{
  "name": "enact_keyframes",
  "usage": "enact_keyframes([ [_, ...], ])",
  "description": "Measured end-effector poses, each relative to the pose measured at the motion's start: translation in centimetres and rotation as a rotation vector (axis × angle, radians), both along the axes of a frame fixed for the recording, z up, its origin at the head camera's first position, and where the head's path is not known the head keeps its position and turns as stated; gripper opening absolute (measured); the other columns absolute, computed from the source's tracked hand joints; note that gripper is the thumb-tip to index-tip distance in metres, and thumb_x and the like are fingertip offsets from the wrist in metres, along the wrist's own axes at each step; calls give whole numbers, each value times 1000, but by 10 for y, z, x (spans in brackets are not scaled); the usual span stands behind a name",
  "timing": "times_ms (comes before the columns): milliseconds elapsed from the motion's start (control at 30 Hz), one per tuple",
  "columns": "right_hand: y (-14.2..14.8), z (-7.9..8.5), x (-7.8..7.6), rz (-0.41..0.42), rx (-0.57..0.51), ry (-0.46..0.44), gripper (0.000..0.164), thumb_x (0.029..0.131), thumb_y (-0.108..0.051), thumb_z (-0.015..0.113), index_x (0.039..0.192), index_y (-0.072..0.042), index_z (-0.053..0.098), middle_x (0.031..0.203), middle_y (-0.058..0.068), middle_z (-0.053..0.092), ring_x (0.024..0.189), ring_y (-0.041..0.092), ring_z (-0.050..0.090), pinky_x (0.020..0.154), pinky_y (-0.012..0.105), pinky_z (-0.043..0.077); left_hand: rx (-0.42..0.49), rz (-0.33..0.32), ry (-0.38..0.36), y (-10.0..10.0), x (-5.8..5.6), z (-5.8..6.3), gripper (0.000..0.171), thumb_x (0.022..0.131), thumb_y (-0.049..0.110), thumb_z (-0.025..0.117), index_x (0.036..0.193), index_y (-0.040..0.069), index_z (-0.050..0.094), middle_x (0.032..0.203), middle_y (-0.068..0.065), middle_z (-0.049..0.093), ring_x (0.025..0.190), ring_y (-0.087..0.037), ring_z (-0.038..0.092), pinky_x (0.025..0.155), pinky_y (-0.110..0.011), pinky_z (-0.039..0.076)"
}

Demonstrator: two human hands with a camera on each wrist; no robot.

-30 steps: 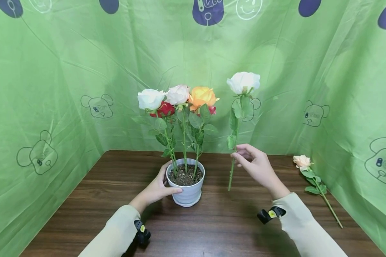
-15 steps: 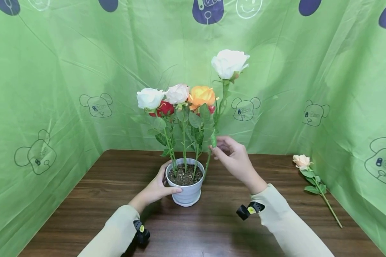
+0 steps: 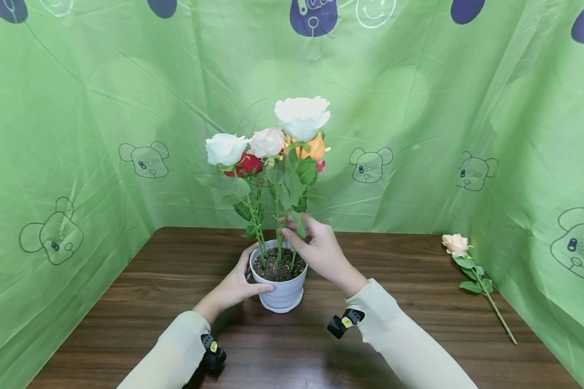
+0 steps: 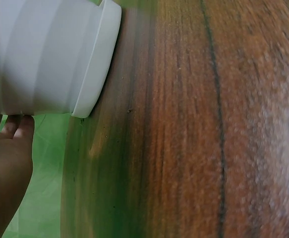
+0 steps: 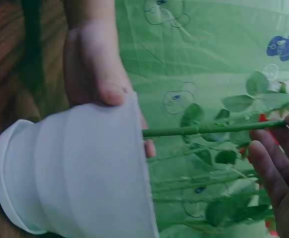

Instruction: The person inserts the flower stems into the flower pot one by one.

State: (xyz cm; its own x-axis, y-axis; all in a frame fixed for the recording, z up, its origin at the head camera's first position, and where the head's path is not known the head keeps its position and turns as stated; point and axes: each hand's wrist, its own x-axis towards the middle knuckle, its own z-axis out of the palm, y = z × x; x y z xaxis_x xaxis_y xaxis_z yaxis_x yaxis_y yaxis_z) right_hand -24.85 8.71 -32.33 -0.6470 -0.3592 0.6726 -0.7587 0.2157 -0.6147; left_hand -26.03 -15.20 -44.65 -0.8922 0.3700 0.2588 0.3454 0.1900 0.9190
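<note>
A white flower pot (image 3: 284, 296) filled with dark soil stands on the table, with several roses upright in it. My left hand (image 3: 231, 289) grips the pot's left side, thumb across the front and fingers round behind. Above the soil, my right hand (image 3: 318, 248) pinches the stem of a white rose (image 3: 302, 116), whose bloom rises over the orange rose (image 3: 317, 147). In the right wrist view that stem (image 5: 199, 130) runs down past the pot's rim. Another white rose (image 3: 225, 149), a pale pink rose (image 3: 266, 143) and a red rose (image 3: 247, 165) stand to the left.
A peach rose (image 3: 455, 245) lies on the wooden table (image 3: 394, 346) at the far right, its stem pointing toward the front. Green printed cloth (image 3: 409, 97) hangs behind and along both sides of the table.
My right hand has carried the white rose leftward from beside the pot to over it, raising it and then bringing it down among the other stems. The left hand keeps its grip.
</note>
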Motion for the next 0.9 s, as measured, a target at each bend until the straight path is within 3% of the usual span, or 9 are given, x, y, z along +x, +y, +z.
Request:
enact_keyframes([
  [100,-6,-5,-2,-7,37,30,10,99,-19,65,107,-11,65,89,1,73,53,8,54,44,25,40,1,-6,4,0,0,0,110,79,16,86,159,15,10,157,-17,29,143,-32,32,113,-49,27],
  [167,-9,-7,-3,-8,52,48,14,100,-20,65,112,-13,66,99,-4,73,53,11,52,45,25,39,2,-10,2,0,0,0,110,80,16,86,159,15,10,157,-17,28,143,-32,31,114,-49,27],
  [333,-14,-12,-7,-29,76,74,18,100,-25,64,113,-12,68,73,-8,60,48,16,38,45,25,33,2,-16,2,0,1,1,110,80,16,86,159,15,9,158,-17,27,143,-33,31,113,-50,27],
  [433,-17,-15,-9,-21,74,53,18,100,-24,65,115,-13,67,77,-6,64,54,9,50,48,25,40,5,-16,4,0,1,1,110,80,16,86,159,16,9,158,-15,27,142,-32,32,113,-50,28],
  [567,-19,-19,-9,5,50,-17,19,96,-15,69,115,-13,67,96,-3,72,79,7,66,67,29,54,11,-19,9,0,0,-1,110,80,12,85,159,15,10,158,-16,27,142,-32,32,113,-49,27],
  [633,-19,-21,-9,6,43,-49,19,94,-13,72,112,-13,66,96,-4,71,86,8,67,76,31,56,3,-16,11,0,0,-1,110,80,12,85,159,13,9,158,-17,27,142,-32,32,113,-49,28],
  [900,-23,-28,-14,-43,70,-73,14,90,-19,77,97,-19,65,90,-10,70,80,5,67,70,28,56,-5,-4,3,0,-1,-1,110,80,14,86,159,15,10,159,-14,27,143,-30,30,114,-48,26],
])
